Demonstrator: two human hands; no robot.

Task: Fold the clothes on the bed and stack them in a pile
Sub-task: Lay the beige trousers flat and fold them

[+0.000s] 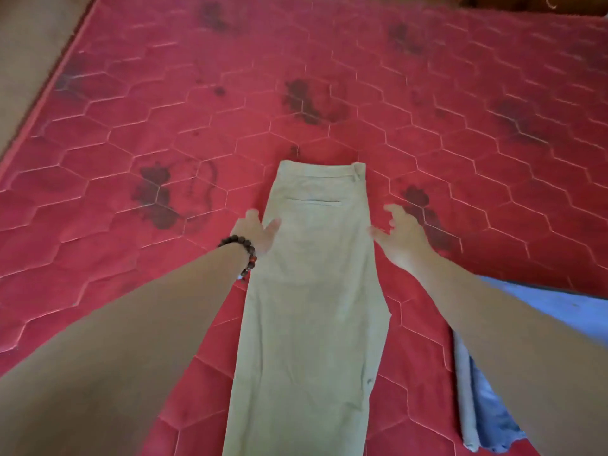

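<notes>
A pair of pale khaki trousers point(312, 291) lies flat on the red quilted mattress point(164, 126), folded lengthwise, waistband away from me and back pocket up. My left hand point(258, 233), with a bead bracelet on its wrist, lies with straight fingers on the trousers' left edge below the pocket. My right hand point(399, 238) hovers with spread fingers just off the right edge; whether it touches the cloth is unclear.
A folded blue and grey garment point(477, 416) lies at the lower right, partly under my right forearm. The mattress's left edge point(42, 110) borders a brown floor. A dark wooden surface point(526, 3) shows at the top right.
</notes>
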